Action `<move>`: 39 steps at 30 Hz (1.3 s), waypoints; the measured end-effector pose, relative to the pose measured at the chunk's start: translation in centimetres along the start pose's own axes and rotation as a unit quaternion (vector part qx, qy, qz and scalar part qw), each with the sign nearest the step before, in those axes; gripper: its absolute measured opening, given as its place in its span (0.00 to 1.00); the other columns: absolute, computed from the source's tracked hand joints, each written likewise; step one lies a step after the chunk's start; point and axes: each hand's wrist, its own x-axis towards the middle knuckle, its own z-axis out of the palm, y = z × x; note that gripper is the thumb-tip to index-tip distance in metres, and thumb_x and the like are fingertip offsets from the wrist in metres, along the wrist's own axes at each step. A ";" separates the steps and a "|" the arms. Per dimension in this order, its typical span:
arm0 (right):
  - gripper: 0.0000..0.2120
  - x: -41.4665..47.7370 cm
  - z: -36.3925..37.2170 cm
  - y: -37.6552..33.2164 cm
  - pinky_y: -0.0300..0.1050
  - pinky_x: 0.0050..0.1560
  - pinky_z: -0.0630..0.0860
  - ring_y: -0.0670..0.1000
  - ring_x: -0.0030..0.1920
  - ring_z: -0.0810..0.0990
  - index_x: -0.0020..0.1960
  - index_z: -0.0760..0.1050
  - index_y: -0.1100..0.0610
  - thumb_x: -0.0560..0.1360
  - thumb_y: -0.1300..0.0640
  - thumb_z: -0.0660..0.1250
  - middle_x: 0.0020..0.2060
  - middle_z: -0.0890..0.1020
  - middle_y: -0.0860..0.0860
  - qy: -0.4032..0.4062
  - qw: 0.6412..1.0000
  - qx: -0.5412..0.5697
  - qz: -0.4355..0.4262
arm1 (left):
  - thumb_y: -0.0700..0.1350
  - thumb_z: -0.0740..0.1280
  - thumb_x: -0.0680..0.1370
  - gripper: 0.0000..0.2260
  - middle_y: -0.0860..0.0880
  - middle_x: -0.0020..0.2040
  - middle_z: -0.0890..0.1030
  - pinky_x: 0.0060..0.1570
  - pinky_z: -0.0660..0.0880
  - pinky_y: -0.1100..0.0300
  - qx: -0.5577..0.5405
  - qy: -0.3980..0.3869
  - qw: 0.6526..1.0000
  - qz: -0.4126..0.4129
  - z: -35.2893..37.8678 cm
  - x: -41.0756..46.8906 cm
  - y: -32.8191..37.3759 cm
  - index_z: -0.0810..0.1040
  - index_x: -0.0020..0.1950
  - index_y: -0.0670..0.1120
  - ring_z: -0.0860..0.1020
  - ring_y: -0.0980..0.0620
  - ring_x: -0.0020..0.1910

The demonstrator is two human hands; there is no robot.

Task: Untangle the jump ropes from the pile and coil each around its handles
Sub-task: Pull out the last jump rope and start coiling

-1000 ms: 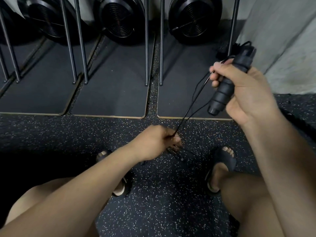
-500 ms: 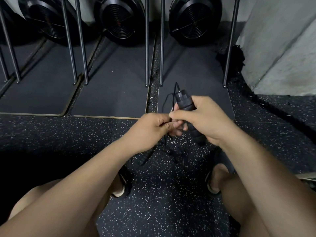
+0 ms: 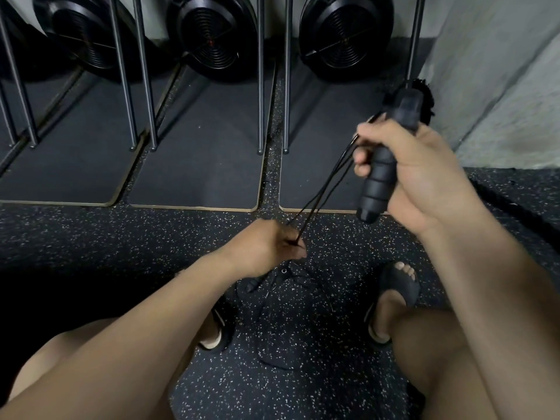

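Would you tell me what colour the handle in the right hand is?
The handle is black, seen in the head view.

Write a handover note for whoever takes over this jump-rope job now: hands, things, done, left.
Right hand grips the ribbed black handle, raised.
Left hand pinches the cord strands, stretched taut up to the right hand.
More rope lies tangled on the floor between the feet.
Done: one rope partly free.
Left: wind this cord round its handle, then untangle the rest.

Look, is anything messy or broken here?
Nothing looks broken. The only mess is a tangle of black jump ropes on the floor between the feet, below the left hand, which pinches cords from the right hand's handle.
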 end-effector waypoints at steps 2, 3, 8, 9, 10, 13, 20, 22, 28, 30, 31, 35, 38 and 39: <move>0.07 0.3 -0.5 -0.1 0.41 0.36 0.76 0.50 0.39 0.81 0.55 0.77 0.59 0.80 0.63 0.73 0.45 0.84 0.56 0.013 1.000 0.019 0.004 | 0.51 0.74 0.82 0.04 0.60 0.45 0.88 0.49 0.77 0.64 -0.005 -0.002 1.000 -0.006 0.1 0.1 0.1 0.88 0.53 0.53 0.83 0.66 0.45; 0.09 0.5 -0.7 0.2 0.42 0.37 0.77 0.51 0.41 0.83 0.59 0.78 0.60 0.80 0.61 0.74 0.47 0.85 0.57 0.012 1.000 0.010 0.013 | 0.51 0.73 0.82 0.05 0.60 0.46 0.88 0.53 0.79 0.61 -0.012 0.002 1.000 -0.002 0.0 0.1 0.3 0.88 0.53 0.53 0.84 0.63 0.47; 0.12 0.3 -1.2 3.3 0.45 0.49 0.82 0.52 0.51 0.86 0.62 0.83 0.61 0.79 0.60 0.75 0.53 0.89 0.57 -0.037 0.987 -0.128 0.094 | 0.46 0.72 0.83 0.05 0.55 0.46 0.89 0.56 0.82 0.53 -0.129 0.057 0.990 0.018 -1.3 -0.4 2.2 0.87 0.52 0.48 0.87 0.53 0.47; 0.12 0.2 -1.1 4.0 0.46 0.51 0.82 0.52 0.52 0.87 0.61 0.83 0.61 0.78 0.60 0.76 0.53 0.89 0.58 -0.050 0.981 -0.157 0.104 | 0.46 0.71 0.83 0.05 0.54 0.46 0.89 0.55 0.82 0.53 -0.142 0.070 0.987 0.028 -1.7 -0.5 2.6 0.87 0.51 0.48 0.87 0.52 0.47; 0.11 0.1 -1.1 4.6 0.50 0.55 0.83 0.52 0.52 0.86 0.60 0.84 0.60 0.78 0.59 0.77 0.53 0.89 0.57 -0.060 0.976 -0.177 0.110 | 0.47 0.71 0.83 0.06 0.52 0.46 0.89 0.55 0.82 0.51 -0.155 0.081 0.984 0.038 -2.1 -0.6 2.9 0.86 0.50 0.47 0.87 0.50 0.46; 0.09 -0.1 -0.9 5.5 0.62 0.66 0.80 0.53 0.51 0.86 0.58 0.85 0.57 0.78 0.58 0.77 0.50 0.89 0.55 -0.064 0.972 -0.190 0.124 | 0.46 0.69 0.85 0.10 0.47 0.46 0.88 0.48 0.79 0.53 -0.236 0.123 0.963 0.052 -2.8 -0.8 3.5 0.84 0.51 0.40 0.86 0.48 0.44; 0.17 -1.4 -0.5 5.9 0.54 0.67 0.76 0.52 0.60 0.88 0.68 0.79 0.61 0.82 0.53 0.71 0.55 0.89 0.56 -0.210 0.927 -0.218 0.221 | 0.45 0.67 0.86 0.09 0.44 0.48 0.86 0.44 0.78 0.61 -0.460 0.217 0.860 0.030 -5.1 -0.4 3.1 0.83 0.54 0.41 0.82 0.52 0.43; 0.13 -1.8 -0.2 6.2 0.49 0.63 0.73 0.46 0.57 0.87 0.63 0.81 0.59 0.82 0.53 0.72 0.52 0.90 0.53 -0.225 0.910 -0.284 0.202 | 0.47 0.67 0.86 0.09 0.45 0.48 0.86 0.44 0.77 0.60 -0.483 0.241 0.842 0.017 -5.6 -0.1 2.7 0.83 0.54 0.43 0.82 0.52 0.44; 0.05 -2.2 1.2 6.9 0.41 0.43 0.81 0.52 0.45 0.89 0.53 0.81 0.65 0.78 0.69 0.73 0.45 0.90 0.59 -0.181 0.938 -0.260 0.138 | 0.54 0.69 0.84 0.12 0.45 0.47 0.86 0.47 0.75 0.55 -0.473 0.265 0.838 -0.054 -5.5 0.2 1.3 0.84 0.54 0.45 0.81 0.49 0.45; 0.06 -2.5 1.7 6.5 0.44 0.43 0.83 0.56 0.46 0.90 0.54 0.79 0.66 0.79 0.70 0.72 0.45 0.89 0.62 -0.180 0.946 -0.230 0.139 | 0.55 0.68 0.85 0.15 0.48 0.44 0.86 0.48 0.79 0.56 -0.460 0.233 0.853 -0.086 -4.9 0.1 1.5 0.83 0.56 0.43 0.83 0.50 0.44; 0.06 -2.6 1.9 6.2 0.47 0.44 0.85 0.59 0.47 0.90 0.55 0.79 0.66 0.79 0.71 0.72 0.45 0.89 0.63 -0.180 0.951 -0.211 0.139 | 0.57 0.67 0.84 0.17 0.49 0.44 0.86 0.49 0.80 0.55 -0.449 0.208 0.863 -0.101 -4.4 0.0 1.5 0.82 0.56 0.43 0.84 0.50 0.44; 0.07 -2.7 2.2 4.8 0.56 0.52 0.87 0.61 0.49 0.90 0.55 0.79 0.66 0.78 0.71 0.73 0.46 0.88 0.65 -0.124 0.976 -0.132 0.120 | 0.62 0.61 0.85 0.20 0.46 0.54 0.88 0.61 0.81 0.47 -0.401 0.067 0.906 -0.116 -1.7 -1.1 2.1 0.81 0.65 0.49 0.87 0.45 0.54; 0.10 -2.0 1.7 3.7 0.55 0.49 0.88 0.61 0.51 0.90 0.59 0.78 0.67 0.79 0.70 0.72 0.48 0.88 0.65 -0.067 0.991 -0.062 0.103 | 0.65 0.58 0.84 0.19 0.53 0.51 0.89 0.66 0.78 0.45 -0.414 0.016 0.904 -0.106 0.5 -2.0 3.2 0.79 0.66 0.56 0.87 0.50 0.52; 0.10 -1.7 1.4 3.4 0.53 0.47 0.88 0.62 0.52 0.90 0.60 0.78 0.67 0.79 0.69 0.71 0.48 0.88 0.64 -0.049 0.993 -0.041 0.098 | 0.67 0.59 0.82 0.21 0.55 0.52 0.88 0.66 0.78 0.46 -0.415 0.000 0.905 -0.096 1.0 -2.3 3.4 0.79 0.66 0.58 0.87 0.51 0.54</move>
